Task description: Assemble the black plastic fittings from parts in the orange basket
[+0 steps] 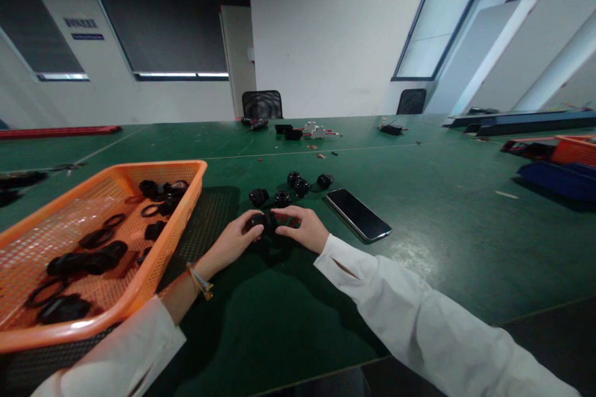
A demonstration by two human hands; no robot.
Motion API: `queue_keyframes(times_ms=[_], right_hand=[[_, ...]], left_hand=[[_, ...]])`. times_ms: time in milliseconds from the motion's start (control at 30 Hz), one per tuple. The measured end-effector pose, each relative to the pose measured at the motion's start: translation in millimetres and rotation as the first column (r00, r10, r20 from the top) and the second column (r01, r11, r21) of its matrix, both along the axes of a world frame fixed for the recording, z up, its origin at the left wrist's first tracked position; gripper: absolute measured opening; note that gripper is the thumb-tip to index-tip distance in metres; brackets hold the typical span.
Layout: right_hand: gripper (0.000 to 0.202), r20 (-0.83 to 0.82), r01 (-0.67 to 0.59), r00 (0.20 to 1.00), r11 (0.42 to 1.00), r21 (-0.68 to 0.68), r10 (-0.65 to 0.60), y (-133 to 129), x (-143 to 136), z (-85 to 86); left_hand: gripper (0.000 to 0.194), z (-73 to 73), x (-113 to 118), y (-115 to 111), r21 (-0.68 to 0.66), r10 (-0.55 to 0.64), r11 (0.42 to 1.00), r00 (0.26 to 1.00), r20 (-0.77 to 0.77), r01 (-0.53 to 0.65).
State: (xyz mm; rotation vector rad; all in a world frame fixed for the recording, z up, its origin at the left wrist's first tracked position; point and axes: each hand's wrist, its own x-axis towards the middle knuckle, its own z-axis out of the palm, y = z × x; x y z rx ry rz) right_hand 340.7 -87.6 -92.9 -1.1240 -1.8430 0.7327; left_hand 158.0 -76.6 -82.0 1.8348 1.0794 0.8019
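My left hand (239,237) pinches a small black fitting (257,220) between thumb and fingers, low over the green table (279,322). From the other side, my right hand (302,228) closes on a dark piece (273,219) right beside that fitting; whether the two parts are joined is too dark to tell. Just beyond my hands lie several black round fittings, among them one at the left (258,197), one in the middle (282,199) and one at the right (325,181).
An orange basket (186,198) holding black parts and rings stands at the left. To the right of my hands lies a phone (358,215). Farther off are white and black pieces (314,131), blue trays (559,180) and an orange bin (577,151).
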Motion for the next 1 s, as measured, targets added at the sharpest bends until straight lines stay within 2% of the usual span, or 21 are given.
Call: queue_keyframes(times_ms=[433,600,1000], right_hand=[[0.034,-0.011,0.017,1.000,1.000,0.004,-0.017,-2.4,-1.4,2.7],[0.040,-0.020,0.038,0.999,0.999,-0.032,-0.038,-4.3,-3.0,5.4],[0.034,-0.007,0.048,0.999,0.999,-0.021,-0.048,-2.8,-3.4,2.8]], left_hand=[[0.035,-1.6,-1.1,0.9,0.008,-0.020,1.000,0.999,-0.038,0.020],[0.038,-2.7,-1.2,1.7,0.006,-0.041,0.999,0.998,-0.043,0.041],[0.037,-2.0,-1.0,2.1,-0.002,-0.038,0.999,0.999,-0.038,0.038]])
